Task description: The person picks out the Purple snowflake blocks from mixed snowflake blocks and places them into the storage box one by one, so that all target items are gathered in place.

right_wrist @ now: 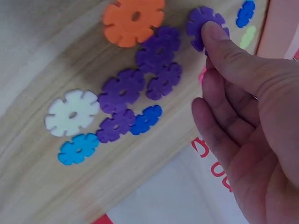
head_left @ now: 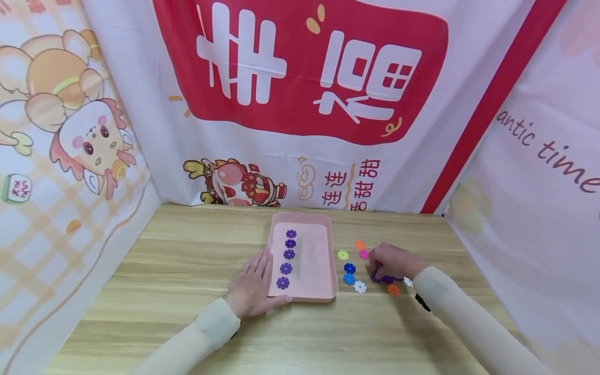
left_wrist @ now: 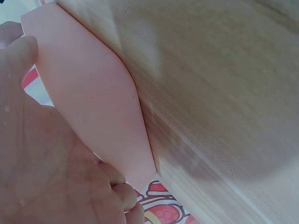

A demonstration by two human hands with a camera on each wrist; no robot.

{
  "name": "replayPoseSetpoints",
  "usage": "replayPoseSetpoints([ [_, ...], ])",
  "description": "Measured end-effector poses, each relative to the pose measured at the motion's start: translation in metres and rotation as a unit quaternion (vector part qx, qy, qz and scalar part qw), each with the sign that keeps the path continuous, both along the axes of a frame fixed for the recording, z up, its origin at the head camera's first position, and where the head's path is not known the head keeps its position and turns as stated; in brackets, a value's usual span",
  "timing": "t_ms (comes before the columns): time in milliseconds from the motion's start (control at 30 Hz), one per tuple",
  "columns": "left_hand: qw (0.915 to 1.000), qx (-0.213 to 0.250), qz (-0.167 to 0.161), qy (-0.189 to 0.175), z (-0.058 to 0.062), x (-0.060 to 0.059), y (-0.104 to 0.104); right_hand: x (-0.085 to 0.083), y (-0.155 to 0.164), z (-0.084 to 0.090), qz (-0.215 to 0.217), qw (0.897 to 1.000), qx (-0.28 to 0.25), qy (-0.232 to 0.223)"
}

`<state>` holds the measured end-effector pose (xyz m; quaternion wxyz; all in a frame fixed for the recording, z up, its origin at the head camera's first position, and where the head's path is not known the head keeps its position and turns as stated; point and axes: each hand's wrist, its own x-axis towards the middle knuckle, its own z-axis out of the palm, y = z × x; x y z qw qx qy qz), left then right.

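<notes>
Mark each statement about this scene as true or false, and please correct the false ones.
1. Five purple discs lie in a row inside the pink tray. True.
2. The left hand lifts the tray off the table. False: it rests at the tray's left edge, and the tray sits on the table.
3. The right hand touches a purple disc with a fingertip. True.
4. A green disc is in the tray. False: the yellow-green disc lies on the table, right of the tray.
5. An orange disc lies on the table. True.
</notes>
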<state>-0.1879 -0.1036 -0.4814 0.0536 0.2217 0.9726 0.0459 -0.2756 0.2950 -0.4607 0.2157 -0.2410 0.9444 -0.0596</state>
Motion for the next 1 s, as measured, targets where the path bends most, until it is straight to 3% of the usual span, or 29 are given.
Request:
replayPoseSetpoints([
  [267, 1.0000, -0.005, 0.003, -0.006, -0.002, 0.000, 0.000, -0.002, 0.003, 0.012, 0.006, 1.000, -0.028, -0.009],
  [533, 0.9997, -0.023, -0.003, 0.011, -0.005, -0.003, 0.000, -0.008, -0.009, 0.039, 0.023, 0.999, -0.044, 0.001],
  [767, 0.9997, -0.024, 0.002, 0.000, -0.004, -0.002, -0.001, -0.018, -0.029, 0.059, 0.046, 0.997, -0.060, 0.018],
  [1000, 0.9996, -0.026, 0.001, 0.011, -0.005, -0.004, -0.001, -0.020, -0.063, 0.081, 0.061, 0.996, -0.070, -0.006],
])
